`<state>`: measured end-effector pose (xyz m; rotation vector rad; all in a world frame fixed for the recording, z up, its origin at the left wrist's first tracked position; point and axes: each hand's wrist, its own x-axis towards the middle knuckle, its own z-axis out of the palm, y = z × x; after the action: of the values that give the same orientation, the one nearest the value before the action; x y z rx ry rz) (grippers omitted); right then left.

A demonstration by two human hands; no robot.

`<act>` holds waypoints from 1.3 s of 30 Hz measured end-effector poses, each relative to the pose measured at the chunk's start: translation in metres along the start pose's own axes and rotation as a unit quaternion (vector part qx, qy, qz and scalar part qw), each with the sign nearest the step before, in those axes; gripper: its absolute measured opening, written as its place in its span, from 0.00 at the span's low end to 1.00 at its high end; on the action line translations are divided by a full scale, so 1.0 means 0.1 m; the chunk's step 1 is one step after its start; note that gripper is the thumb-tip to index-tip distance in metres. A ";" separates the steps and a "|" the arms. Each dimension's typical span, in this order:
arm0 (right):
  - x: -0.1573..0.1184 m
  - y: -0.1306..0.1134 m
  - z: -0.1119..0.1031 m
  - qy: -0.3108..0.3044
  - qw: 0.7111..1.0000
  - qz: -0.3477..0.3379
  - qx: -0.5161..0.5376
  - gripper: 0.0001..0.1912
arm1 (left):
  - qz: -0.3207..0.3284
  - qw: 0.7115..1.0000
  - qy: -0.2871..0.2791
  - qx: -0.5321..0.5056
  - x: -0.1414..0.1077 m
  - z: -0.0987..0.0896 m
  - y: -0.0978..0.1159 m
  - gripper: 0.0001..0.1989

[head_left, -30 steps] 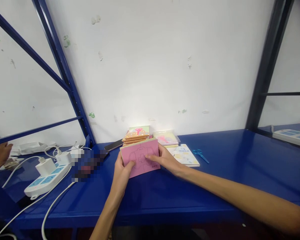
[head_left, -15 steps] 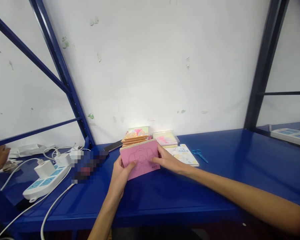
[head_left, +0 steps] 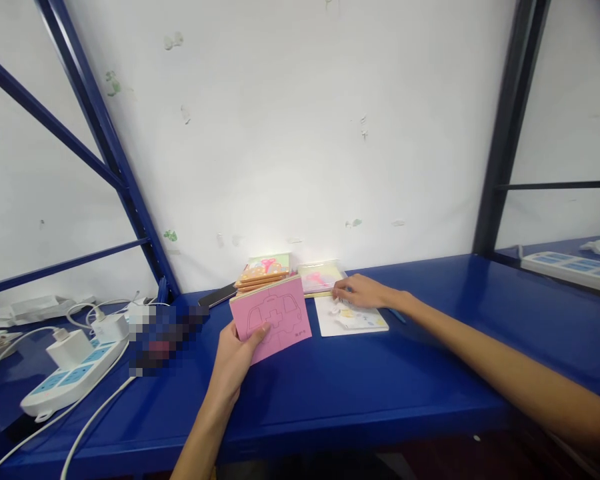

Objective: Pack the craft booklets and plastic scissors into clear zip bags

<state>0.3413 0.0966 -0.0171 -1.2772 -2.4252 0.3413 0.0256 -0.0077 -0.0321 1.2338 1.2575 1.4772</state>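
Observation:
My left hand grips a pad of pink paper at its lower left, thumb across the front. A line drawing of an ambulance with a cross shows on the top sheet, and the pad is tilted up towards me. Over on the right, my right hand is bent over the far edge of a white booklet with pale yellow and blue print. Its fingers are closed at that edge, with their tips partly hidden. Blue scissors lie partly behind the right forearm.
Behind the pad stands a stack of orange-edged packets. Beside it is a clear-covered box. A dark phone-like slab lies left of the stack. A power strip with chargers and white cables occupies the left side of the blue table.
My right hand has let go of the pink pad and moved right to the white booklet. The left hand keeps holding the pad. The view has turned slightly right.

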 end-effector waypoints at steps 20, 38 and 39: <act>-0.15 -0.72 0.15 0.111 0.949 -0.113 0.272 0.17 | -0.117 0.987 -0.050 -0.103 -0.17 0.21 -0.01 0.24; -0.04 -0.39 0.24 -0.083 0.960 0.066 0.259 0.37 | -0.106 0.992 -0.029 -0.066 -0.15 0.21 -0.02 0.20; -0.04 -0.40 0.24 -0.087 0.956 0.069 0.272 0.36 | -0.107 0.992 -0.028 -0.065 -0.15 0.21 -0.02 0.20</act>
<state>0.3032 0.0700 -0.0243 -1.1945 -2.1451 1.1145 0.0494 -0.0183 -0.0358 1.0142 1.1970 1.3383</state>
